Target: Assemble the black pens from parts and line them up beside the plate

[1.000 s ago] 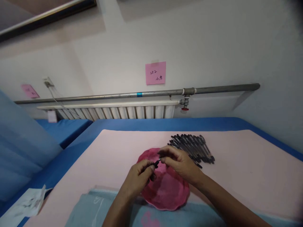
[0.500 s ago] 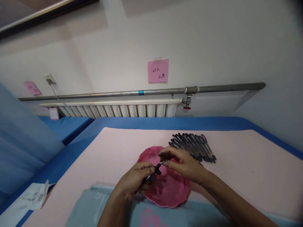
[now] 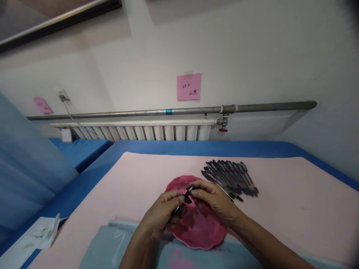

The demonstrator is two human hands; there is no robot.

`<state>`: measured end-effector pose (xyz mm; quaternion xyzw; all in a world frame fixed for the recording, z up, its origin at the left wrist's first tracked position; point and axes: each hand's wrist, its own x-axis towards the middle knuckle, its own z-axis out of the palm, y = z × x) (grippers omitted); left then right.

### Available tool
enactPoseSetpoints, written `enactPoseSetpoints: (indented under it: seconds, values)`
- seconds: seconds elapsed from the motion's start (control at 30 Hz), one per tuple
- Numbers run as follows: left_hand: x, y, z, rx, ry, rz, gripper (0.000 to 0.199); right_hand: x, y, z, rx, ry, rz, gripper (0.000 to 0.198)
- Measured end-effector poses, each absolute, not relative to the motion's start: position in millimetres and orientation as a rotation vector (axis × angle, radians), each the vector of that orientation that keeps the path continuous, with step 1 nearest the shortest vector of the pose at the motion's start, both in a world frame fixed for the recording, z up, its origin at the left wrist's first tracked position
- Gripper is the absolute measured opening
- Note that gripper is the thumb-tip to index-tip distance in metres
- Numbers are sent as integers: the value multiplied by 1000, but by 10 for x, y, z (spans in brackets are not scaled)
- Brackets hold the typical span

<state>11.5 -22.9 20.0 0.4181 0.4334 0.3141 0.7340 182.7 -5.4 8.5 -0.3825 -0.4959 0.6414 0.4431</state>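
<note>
Left hand [image 3: 161, 215]: fingers curled round lower barrel of 1 black pen [image 3: 182, 200], gripping it; hand sits over near-left edge of red dish [image 3: 202, 231].
Right hand [image 3: 214, 200]: thumb + fingertips pinched narrow at pen's upper end; cannot tell if they hold a separate small part or just the tip.
Pen: held in air betw. both hands, tilted, upper end twd right hand, lower end inside left fist; above the dish, not touching it.
Dish: red, wavy rim, on pink mat [image 3: 294, 209]; near edge overlaps grey-blue cloth [image 3: 106, 250].
Pen pile [image 3: 231, 179]: many black pens lying side by side on mat, just beyond + right of right hand, apart from it.
Surround: blue surface [image 3: 92, 179] under mat; white paper [image 3: 39, 235] at far left edge; radiator [image 3: 140, 131] + pipe [image 3: 252, 107] on wall; pink note [image 3: 189, 86] above pipe.
</note>
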Motion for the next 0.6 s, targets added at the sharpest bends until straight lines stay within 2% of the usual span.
enactPoseSetpoints:
  seconds: [0.27, 0.6]
  values:
    - [157, -243, 188, 942, 959, 677, 31, 1776, -64, 33, -920, -1103, 1609, 24]
    - [200, -236, 182, 947, 993, 712, 30, 1801, -26, -7, -997, -1053, 1579, 20]
